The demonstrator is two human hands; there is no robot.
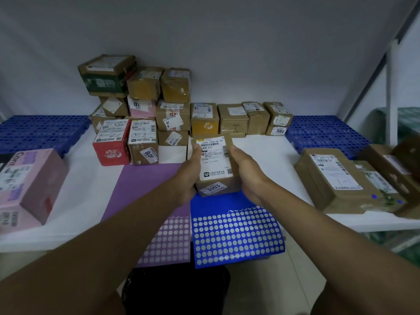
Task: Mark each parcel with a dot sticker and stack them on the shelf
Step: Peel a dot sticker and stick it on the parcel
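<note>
A white shelf (pixel 261 151) carries a stack (pixel 145 114) of parcels at the back. Nearer lie a purple sheet (pixel 145 189) and a blue sheet (pixel 236 235) (mostly peeled). Above them, the left hand (pixel 188 176) and right hand (pixel 247 176) clasp a box (pixel 216 164) between them, tagged 3003.

Between our hands we saw a small brown cardboard parcel (pixel 217 165) with a white printed label topped by a yellow strip. Just below our right hand lay a royal-blue sticker sheet (pixel 236 233) patterned with rows of pale dots; below our left hand, a lilac sticker sheet (pixel 159 201) dotted likewise. Beyond our left hand stood a red carton (pixel 111 151), far left a pink box (pixel 31 185).
</note>
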